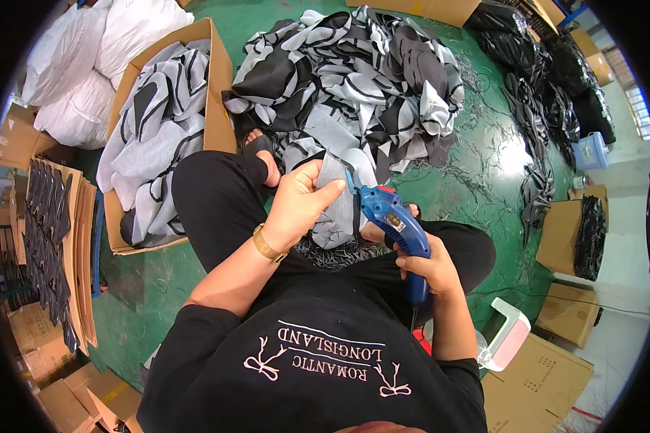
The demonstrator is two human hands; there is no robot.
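Note:
My left hand (302,204), wearing a gold watch on the wrist, pinches a grey fabric piece (331,170) between thumb and fingers. The fabric hangs down between my knees. Wrapped around the handle of blue electric scissors (396,218) is my right hand (435,268). The blades of the scissors lie at the right edge of the held fabric, close to my left fingertips. Just beyond is a large heap of grey and black fabric pieces (354,86) on the floor.
On the left stands an open cardboard box (220,108) filled with similar fabric pieces. White sacks (133,43) sit behind it. Thread scraps (477,173) litter the green floor. Black plastic bags (516,50) line the far right, and a white and pink object (509,335) is beside my right arm.

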